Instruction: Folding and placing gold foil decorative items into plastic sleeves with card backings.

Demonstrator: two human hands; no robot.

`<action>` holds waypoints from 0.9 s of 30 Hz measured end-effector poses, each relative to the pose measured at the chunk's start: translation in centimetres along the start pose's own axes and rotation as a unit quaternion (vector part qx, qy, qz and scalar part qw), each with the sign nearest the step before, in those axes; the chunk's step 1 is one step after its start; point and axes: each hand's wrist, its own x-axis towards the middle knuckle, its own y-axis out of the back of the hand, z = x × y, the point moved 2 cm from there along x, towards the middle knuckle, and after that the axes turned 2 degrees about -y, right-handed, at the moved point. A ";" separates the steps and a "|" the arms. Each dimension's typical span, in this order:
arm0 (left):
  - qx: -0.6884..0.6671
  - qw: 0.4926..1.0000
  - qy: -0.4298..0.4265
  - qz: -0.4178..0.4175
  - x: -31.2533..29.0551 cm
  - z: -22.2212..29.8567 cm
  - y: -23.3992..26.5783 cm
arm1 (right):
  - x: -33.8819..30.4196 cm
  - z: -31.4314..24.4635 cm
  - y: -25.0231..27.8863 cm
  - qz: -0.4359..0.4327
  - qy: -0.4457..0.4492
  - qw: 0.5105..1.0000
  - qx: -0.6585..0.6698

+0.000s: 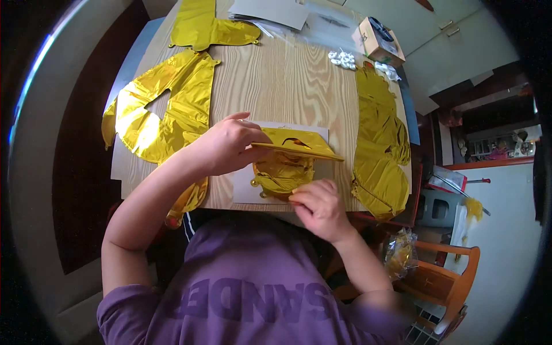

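Observation:
My left hand (230, 144) grips the left end of a flat, stiff-looking gold panel (315, 148) with a dark curved slot. The panel is tilted up off the table. Beneath it bunches a shiny gold foil balloon (284, 177), partly hidden, with small round tabs at its left side. The fingers of my right hand (323, 208) are closed at the foil's lower right edge, close to the table's near edge. Whether panel and foil are one piece, I cannot tell. Under both lies a white sheet (244, 188).
Flat gold foil balloons lie at the left (192, 109), the far left (195, 26) and the right (376, 126). Farther back are a stack of grey-white sheets (270, 11), white ribbon rolls (342, 59) and a cardboard box (382, 46). A wooden chair (460, 270) stands right.

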 end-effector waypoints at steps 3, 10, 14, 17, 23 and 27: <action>-0.025 0.999 0.036 0.006 0.9 -0.7 0.6 | 3.0 0.6 1.4 0.040 -0.067 0.988 0.134; -0.068 0.994 0.085 -0.002 2.0 0.1 0.6 | 5.0 3.5 -0.6 0.165 -0.127 0.932 -0.296; 0.053 0.994 -0.092 0.009 0.1 -0.9 -2.2 | 2.3 5.3 -1.3 0.149 -0.284 0.908 -0.271; 0.113 0.981 -0.156 0.010 -1.1 -0.7 -4.0 | 0.6 6.2 -0.3 0.198 -0.260 0.912 -0.250; 0.180 0.963 -0.201 0.024 -1.4 -0.3 -4.6 | 0.3 4.7 2.9 0.213 -0.159 0.955 -0.133; 0.156 0.970 -0.187 0.005 -1.8 0.1 -4.4 | 1.8 1.9 3.3 0.129 -0.070 0.986 -0.081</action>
